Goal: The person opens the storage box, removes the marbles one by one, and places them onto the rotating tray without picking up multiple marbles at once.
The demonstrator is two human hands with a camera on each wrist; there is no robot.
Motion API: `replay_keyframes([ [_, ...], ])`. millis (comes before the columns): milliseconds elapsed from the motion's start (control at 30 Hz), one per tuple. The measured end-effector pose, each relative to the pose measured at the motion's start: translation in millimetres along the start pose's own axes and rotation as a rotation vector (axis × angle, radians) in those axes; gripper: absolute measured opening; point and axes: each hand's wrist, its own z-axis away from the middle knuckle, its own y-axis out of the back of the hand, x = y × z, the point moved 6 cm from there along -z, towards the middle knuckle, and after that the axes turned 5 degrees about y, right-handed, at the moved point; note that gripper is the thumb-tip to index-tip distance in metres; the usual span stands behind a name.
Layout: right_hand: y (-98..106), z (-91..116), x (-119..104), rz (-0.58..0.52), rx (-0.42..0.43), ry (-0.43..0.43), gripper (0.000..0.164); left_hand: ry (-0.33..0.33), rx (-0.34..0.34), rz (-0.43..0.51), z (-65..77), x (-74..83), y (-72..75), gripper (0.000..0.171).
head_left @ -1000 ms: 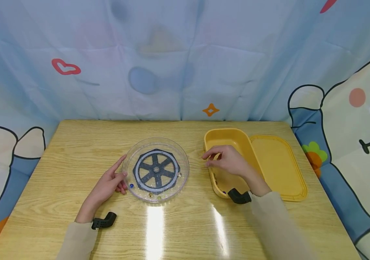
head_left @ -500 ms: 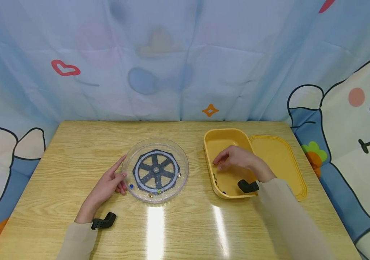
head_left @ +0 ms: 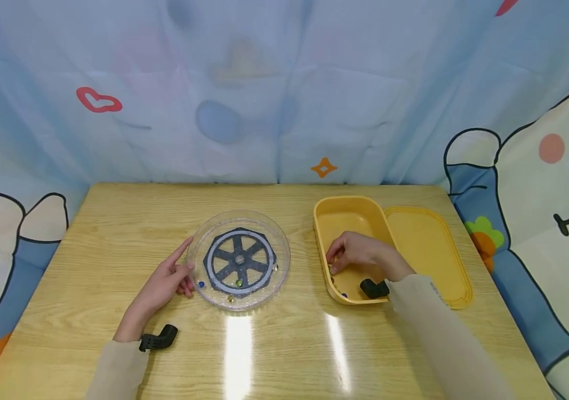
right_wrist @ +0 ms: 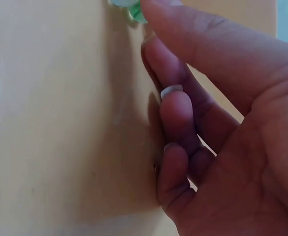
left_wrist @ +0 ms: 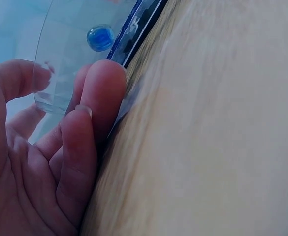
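Note:
My left hand (head_left: 162, 285) rests against the left side of a round clear dish (head_left: 279, 233), its index finger stretched along the wall and its thumb touching the rim. A dark spoked base (head_left: 241, 261) shows through the dish. Several glass marbles lie inside, among them a blue marble (left_wrist: 100, 38) and a green marble (head_left: 238, 283). My right hand (head_left: 359, 250) reaches down into a yellow box (head_left: 349, 205), fingers bent by its left wall. Green glass marbles (right_wrist: 137, 12) show at the thumb tip in the right wrist view; whether one is pinched is hidden.
A flat yellow lid (head_left: 426, 250) lies against the box's right side. A dark blue marble (head_left: 344, 295) sits at the box's near end. The wooden table (head_left: 139, 222) backs onto a printed blue curtain (head_left: 164, 111).
My right hand has moved from over the box's left wall rightward, then down among the marbles inside. In the dish, the green marble has rolled inward from the near rim. The left hand stays.

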Motion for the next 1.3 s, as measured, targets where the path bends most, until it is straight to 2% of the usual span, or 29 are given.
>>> replay_keyframes([
  [533, 1, -1, 1, 0.019, -0.004, 0.01, 0.009, -0.004, -0.003, 0.001, 0.4, 1.6, -1.0, 0.061],
  [767, 7, 3, -3, -0.047, 0.033, 0.039, 0.013, -0.004, -0.009, -0.001, -0.8, 2.5, -0.4, 0.061],
  [1000, 18, 8, -8, -0.051, 0.099, 0.044, 0.013, -0.002, -0.008, -0.005, -0.9, 3.2, -0.3, 0.061],
  [1167, 28, 15, -19, -0.089, 0.161, 0.053, 0.014, -0.005, -0.01, -0.006, -1.2, 3.0, -0.3, 0.061],
  [1300, 33, 20, -28, -0.068, 0.216, 0.054, 0.015, -0.007, -0.008, -0.005, -1.4, 2.5, -0.3, 0.061],
])
